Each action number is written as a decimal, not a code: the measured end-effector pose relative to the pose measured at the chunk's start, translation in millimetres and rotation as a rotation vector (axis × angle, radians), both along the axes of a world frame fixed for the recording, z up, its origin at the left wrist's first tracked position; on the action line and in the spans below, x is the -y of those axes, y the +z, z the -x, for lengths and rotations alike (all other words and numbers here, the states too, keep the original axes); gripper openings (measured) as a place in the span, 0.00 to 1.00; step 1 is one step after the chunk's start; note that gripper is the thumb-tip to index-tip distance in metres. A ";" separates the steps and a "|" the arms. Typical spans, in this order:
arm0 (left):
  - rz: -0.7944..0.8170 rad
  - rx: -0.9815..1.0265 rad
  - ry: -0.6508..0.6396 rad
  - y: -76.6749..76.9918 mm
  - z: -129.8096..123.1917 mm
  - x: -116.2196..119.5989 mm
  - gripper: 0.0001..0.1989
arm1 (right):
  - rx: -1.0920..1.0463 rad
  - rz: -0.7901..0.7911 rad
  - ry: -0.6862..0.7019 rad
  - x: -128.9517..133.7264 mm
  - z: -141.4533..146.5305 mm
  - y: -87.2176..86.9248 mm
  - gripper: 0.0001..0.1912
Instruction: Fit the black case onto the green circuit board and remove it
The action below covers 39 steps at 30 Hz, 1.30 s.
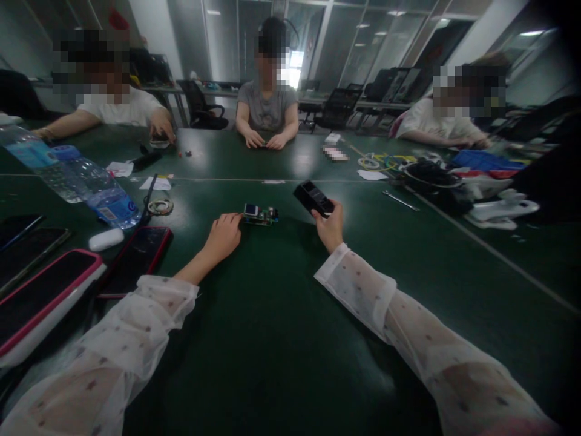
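Circuit board [264, 215] with a small dark screen lies just above the centre of the frame, immediately to the right of our left hand [223, 233], whose fingertips reach its left end. We hold the fingers of this hand close together and slightly curled, palm down; whether they pinch the edge or only touch it, we cannot tell.

To the right of the board and apart from it, our right hand [330, 225] pinches a black case [313, 198] by its lower right end, with the thumb on the near side and the fingers around the far side. We hold the case at a slant, its other end pointing to the upper left of the frame.

Both our forearms come in over the dark green worktop [272, 339] in sheer, dotted sleeves. At the left of the frame we have several phones, a small white case [106, 240] and, above these, two plastic bottles lying tilted. A coil of thin cable [160, 207] sits between the bottles and our left hand.

Right of the black case lies a wrench [400, 200], with a heap of cables at the upper right. Across from us, three people sit with their hands at the worktop.
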State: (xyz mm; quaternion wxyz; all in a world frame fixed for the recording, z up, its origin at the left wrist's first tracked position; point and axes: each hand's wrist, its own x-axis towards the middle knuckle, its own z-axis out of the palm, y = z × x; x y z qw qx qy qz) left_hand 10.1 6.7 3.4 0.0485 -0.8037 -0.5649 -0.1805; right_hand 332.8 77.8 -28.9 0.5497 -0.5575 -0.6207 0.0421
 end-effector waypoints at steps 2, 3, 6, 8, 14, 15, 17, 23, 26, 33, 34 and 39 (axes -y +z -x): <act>-0.001 0.001 -0.002 0.3 0.0 0.4 0.21 | -0.011 -0.035 0.072 6.7 8.2 5.7 0.28; 0.000 0.002 0.000 0.4 0.0 0.5 0.21 | -0.015 -0.050 0.111 10.6 14.3 8.7 0.28; 0.010 0.005 0.002 1.0 -0.2 0.8 0.21 | -0.040 -0.046 0.223 21.5 37.7 16.6 0.29; 0.016 0.007 0.001 1.4 -0.3 1.2 0.21 | -0.037 -0.016 0.286 26.7 53.8 20.8 0.30; 0.016 0.014 -0.006 3.1 0.1 2.2 0.21 | -0.021 0.067 0.465 29.5 80.3 28.0 0.31; 0.017 0.015 -0.005 3.3 0.3 2.2 0.22 | -0.021 0.078 0.487 29.2 81.2 28.3 0.31; 0.020 0.017 -0.007 3.1 0.5 2.0 0.22 | -0.022 0.086 0.512 28.4 81.8 28.6 0.31; 0.012 0.038 0.028 -3.1 0.7 -0.9 0.27 | 0.000 0.105 0.563 24.0 84.3 26.7 0.30; 0.005 0.047 0.031 -5.7 0.7 -2.1 0.33 | 0.036 0.108 0.601 20.8 85.4 23.9 0.29; -0.001 0.045 0.032 -0.6 -1.6 -0.3 0.33 | 0.216 0.165 0.699 16.1 84.7 15.7 0.30; 0.002 0.039 0.034 0.0 -1.8 -0.2 0.30 | 0.234 0.177 0.703 16.1 84.8 15.3 0.30; 0.006 0.049 0.029 -0.3 -1.7 -0.8 0.25 | 0.254 0.202 0.694 18.5 85.2 16.8 0.30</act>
